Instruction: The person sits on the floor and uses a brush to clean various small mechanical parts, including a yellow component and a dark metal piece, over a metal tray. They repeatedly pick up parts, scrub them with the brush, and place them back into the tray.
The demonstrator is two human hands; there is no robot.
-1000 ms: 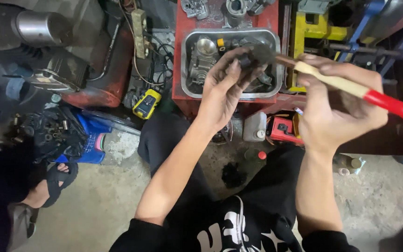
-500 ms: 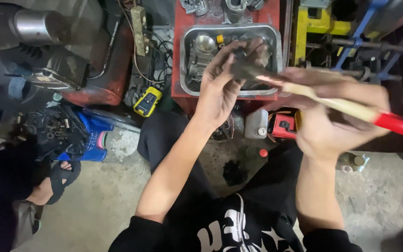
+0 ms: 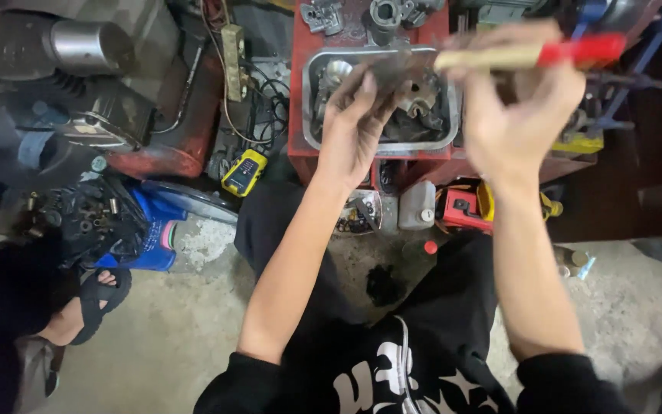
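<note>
My left hand (image 3: pixel 355 126) holds a small dark metal part (image 3: pixel 389 70) above a steel tray (image 3: pixel 309 100) filled with greasy engine parts. My right hand (image 3: pixel 516 107) grips a paintbrush (image 3: pixel 530 54) with a pale wooden shaft and a red handle end. The brush lies nearly level, and its dark bristles touch the part in my left hand. Both hands are raised over the tray, which rests on a red metal stand (image 3: pixel 297 54). The part is blurred and mostly covered by my fingers.
A yellow handheld meter (image 3: pixel 244 172) lies left of the stand. A white plastic canister (image 3: pixel 417 205) and a red box (image 3: pixel 461 208) sit under it. Another person's sandalled foot (image 3: pixel 90 303) is at the lower left, beside a blue bag of small parts (image 3: pixel 136 226). Engine pieces crowd the upper left.
My right hand rose and swung the brush from slanting down-right to nearly level, red end now up at the right. My left hand stayed over the tray with the part.
</note>
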